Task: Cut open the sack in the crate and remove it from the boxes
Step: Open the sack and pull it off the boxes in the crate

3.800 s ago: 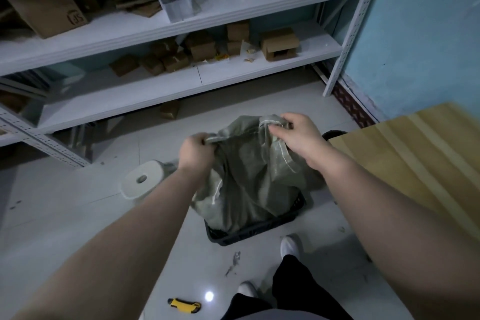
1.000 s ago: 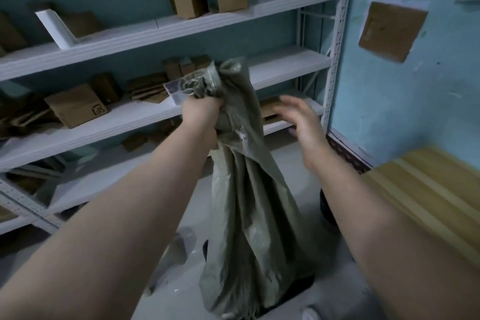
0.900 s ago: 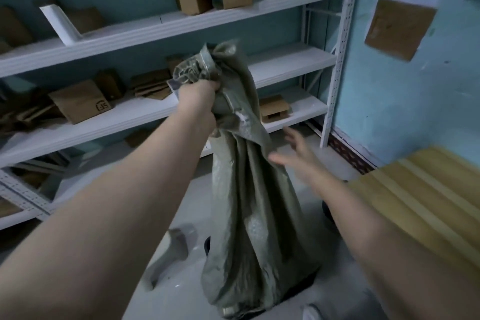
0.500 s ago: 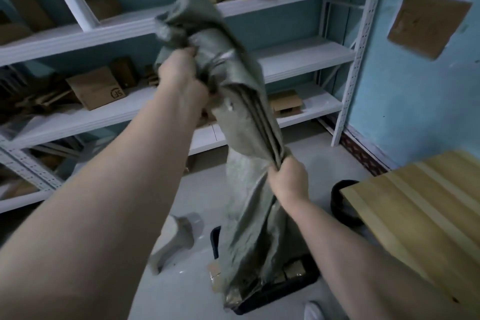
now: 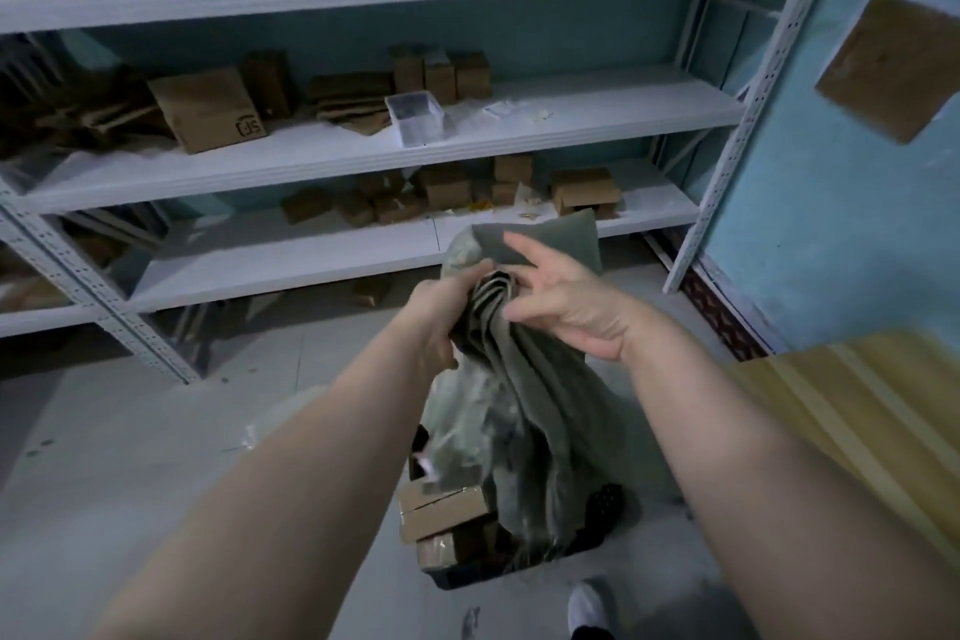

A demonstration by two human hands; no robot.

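Note:
The grey-green woven sack [image 5: 524,411] hangs bunched in front of me, its lower end trailing into the black plastic crate [image 5: 597,543] on the floor. My left hand [image 5: 441,312] is shut around the gathered upper part of the sack. My right hand [image 5: 561,296] is just right of it with fingers spread, touching the sack's top fold. Brown cardboard boxes [image 5: 441,509] lie uncovered in the crate's left half; the sack hides the rest.
White metal shelving [image 5: 363,146] with cardboard boxes and a clear tub [image 5: 418,117] stands ahead. A wooden tabletop [image 5: 857,421] is on the right, beside the blue wall. My white shoe [image 5: 587,608] stands just in front of the crate on the tiled floor.
My left hand has come down from head height to chest height with the sack. My right hand let go of the sack's middle and moved up beside the left. Boxes now show.

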